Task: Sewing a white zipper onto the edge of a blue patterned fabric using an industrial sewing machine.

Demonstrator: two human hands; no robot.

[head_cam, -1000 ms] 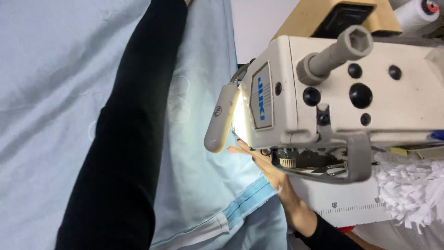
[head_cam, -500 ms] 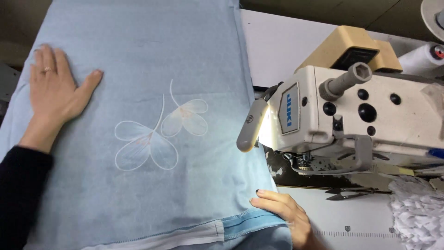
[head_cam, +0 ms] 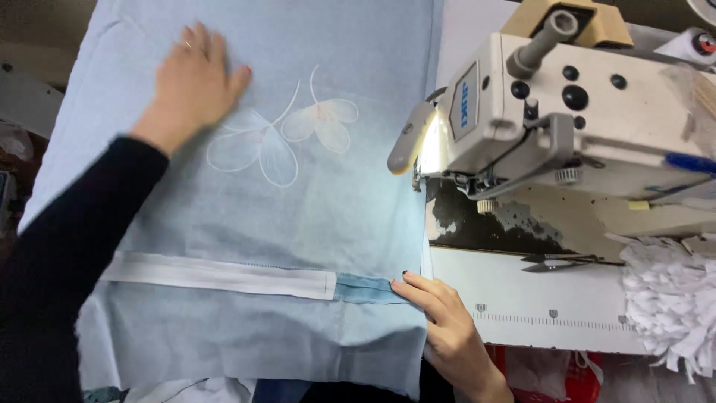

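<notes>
Fabric, a large pale blue cotton panel [head_cam: 313,201] embroidered with a white flower outline [head_cam: 280,134], covers most of the counter and lies flat beside the cream industrial sewing machine [head_cam: 567,112], whose lamp [head_cam: 429,145] lights the panel's right edge. A white tape band [head_cam: 224,275] is stitched across the lower part of the panel and ends at a short darker blue strip [head_cam: 365,289]. The left hand [head_cam: 190,82], open with fingers spread flat, presses the cloth next to the flower; it appears blurred. The right hand [head_cam: 444,328], open and flat, holds nothing; its fingertips touch the panel's right edge at the end of the blue strip. Judged from this, the step in hand is smoothing and aligning the panel; feeding it would call for the taped edge to be kept straight and free of folds. The white counter [head_cam: 537,298] carries a printed ruler scale [head_cam: 552,317], dark thread snips [head_cam: 567,261] and a heap of white frayed trimmings [head_cam: 667,298]. Room beyond is dim and indistinct.
</notes>
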